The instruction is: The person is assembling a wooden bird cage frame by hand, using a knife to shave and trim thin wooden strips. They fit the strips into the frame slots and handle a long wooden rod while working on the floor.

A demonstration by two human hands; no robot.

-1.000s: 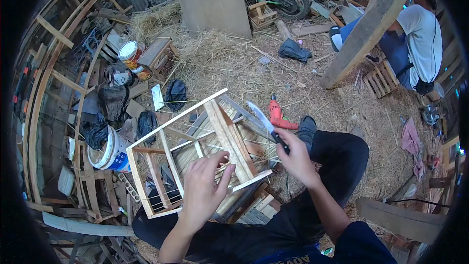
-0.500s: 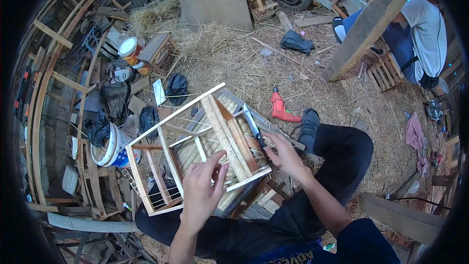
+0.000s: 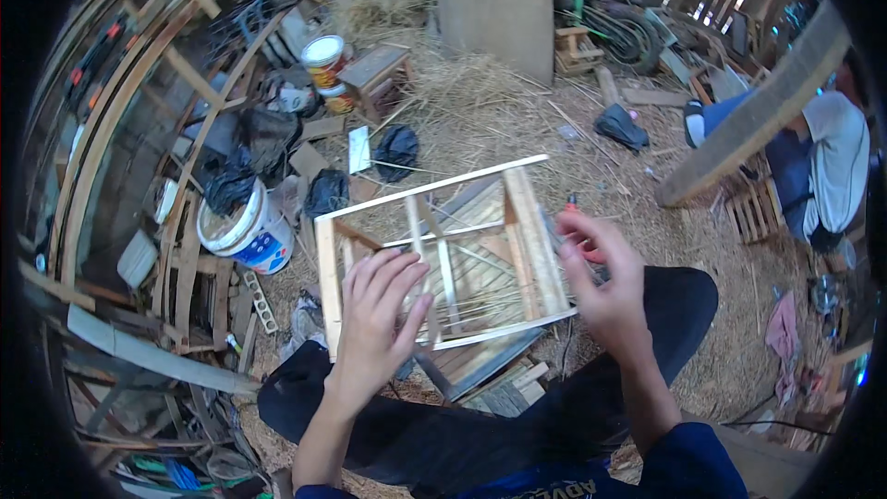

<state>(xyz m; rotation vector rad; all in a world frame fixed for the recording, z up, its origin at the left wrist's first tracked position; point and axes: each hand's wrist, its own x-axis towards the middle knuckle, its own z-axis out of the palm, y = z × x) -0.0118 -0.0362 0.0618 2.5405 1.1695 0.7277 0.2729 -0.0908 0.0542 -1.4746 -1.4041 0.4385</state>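
A wooden frame (image 3: 420,192) of pale strips, with crossbars inside, rests across a wooden panel (image 3: 490,356) in front of my crossed legs. Over the frame's left part, my left hand (image 3: 379,314) has its fingers stretched out and apart from the thumb; whether it touches the wood is unclear. Thin sticks lie inside the frame near its front bar. Beside the frame's right end, my right hand (image 3: 610,282) is raised with fingers bent and a gap to the thumb, nothing visible in it. Behind it, a red drill (image 3: 591,251) is mostly covered. The knife cannot be made out.
A white bucket (image 3: 242,236) and black plastic bags (image 3: 397,150) stand to the left. Farther off are a small wooden stool (image 3: 377,74) and stacked tins (image 3: 325,65). At the right, a slanting post (image 3: 753,120) partly blocks a seated person (image 3: 832,148). Straw covers the floor.
The frame has turned, its right bar now more upright in view. My right hand has left the knife's handle and lifted; the knife no longer shows. My left fingers have spread. The view has shifted.
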